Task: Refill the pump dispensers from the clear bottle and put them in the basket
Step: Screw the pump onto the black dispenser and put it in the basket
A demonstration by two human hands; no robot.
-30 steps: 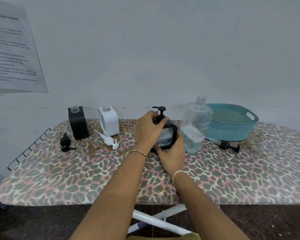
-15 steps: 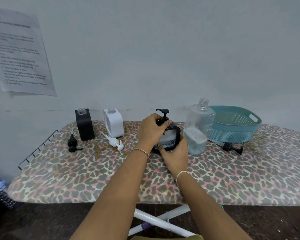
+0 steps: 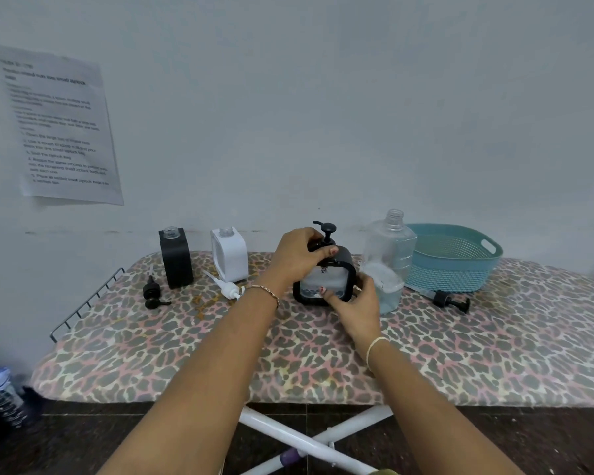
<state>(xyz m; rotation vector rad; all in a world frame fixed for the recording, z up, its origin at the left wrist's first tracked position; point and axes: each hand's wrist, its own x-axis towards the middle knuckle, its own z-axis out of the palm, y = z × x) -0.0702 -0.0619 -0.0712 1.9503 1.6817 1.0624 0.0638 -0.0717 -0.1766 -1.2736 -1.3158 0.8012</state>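
A black-framed dispenser (image 3: 333, 279) with a black pump head stands upright at the middle of the board. My left hand (image 3: 297, 257) grips its pump collar at the top. My right hand (image 3: 355, 305) holds its lower right side, thumb on the front. Just right of it stands the clear bottle (image 3: 388, 258), uncapped and partly filled with liquid. Behind that sits the teal basket (image 3: 460, 265), nothing visible inside. A black dispenser (image 3: 176, 258) and a white dispenser (image 3: 229, 254) stand open-necked at the back left.
Loose pump heads lie on the leopard-print ironing board (image 3: 323, 354): a black pump (image 3: 153, 293) far left, a white pump (image 3: 225, 286), another black pump (image 3: 450, 299) before the basket. A paper sheet (image 3: 59, 125) hangs on the wall. A bottle (image 3: 0, 394) stands on the floor at left.
Both hands have stayed on the black-framed dispenser, with my left fingers shifting a little around the pump collar. The camera view has drifted left and up.
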